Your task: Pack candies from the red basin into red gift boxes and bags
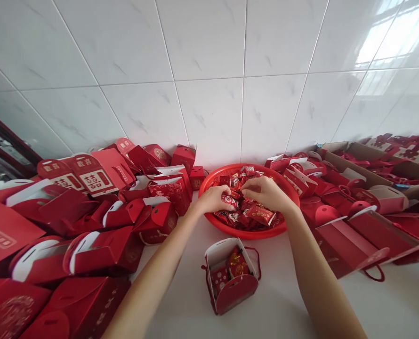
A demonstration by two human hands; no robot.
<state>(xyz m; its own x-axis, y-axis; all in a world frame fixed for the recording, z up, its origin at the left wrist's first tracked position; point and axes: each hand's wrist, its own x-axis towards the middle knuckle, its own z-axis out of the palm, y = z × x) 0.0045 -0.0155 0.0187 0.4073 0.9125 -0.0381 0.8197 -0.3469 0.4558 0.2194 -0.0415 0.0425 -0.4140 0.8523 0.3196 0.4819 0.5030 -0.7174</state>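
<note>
A red plastic basket (pixel 294 200) full of red-wrapped candies (pixel 261 214) stands against the tiled wall. Over its left side my left hand (pixel 213 200) is closed around a red and white wrapped candy (pixel 229 201). My right hand (pixel 266 192) is above the middle of the pile, its thumb and fingertips pinched together among the wrappers; whatever is between them is too small to make out. In front of the basket, between my forearms, an open red gift box (pixel 236 294) with cord handles has a few wrapped pieces (pixel 238 264) inside.
Many red gift boxes (pixel 103 249) crowd the left side, several with lids up. More open red boxes (pixel 350 240) line the right, with a cardboard carton (pixel 361 162) of red items behind them. The white tabletop (pixel 181 301) meets a tiled wall (pixel 209 108).
</note>
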